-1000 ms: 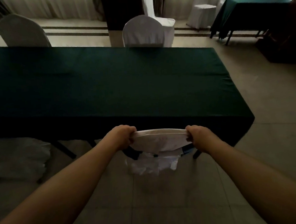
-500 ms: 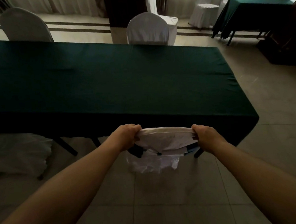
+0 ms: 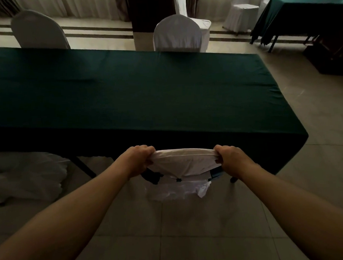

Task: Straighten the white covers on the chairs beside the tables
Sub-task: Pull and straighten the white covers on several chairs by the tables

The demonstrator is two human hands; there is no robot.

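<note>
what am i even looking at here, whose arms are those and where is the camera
There is no machine here. The camera is worn on a person's head and looks forward and down, so the two bare arms reaching in from the bottom are that person's own.

The left hand and right hand each grip one top corner of a white chair cover, which is stretched between them over the back of a chair. The cover's lower part hangs bunched and crumpled.

The chair faces a long table under a dark green tablecloth; nothing is visible lying on it. Across the table stand two covered chairs, and another green table is at the far right.
</note>
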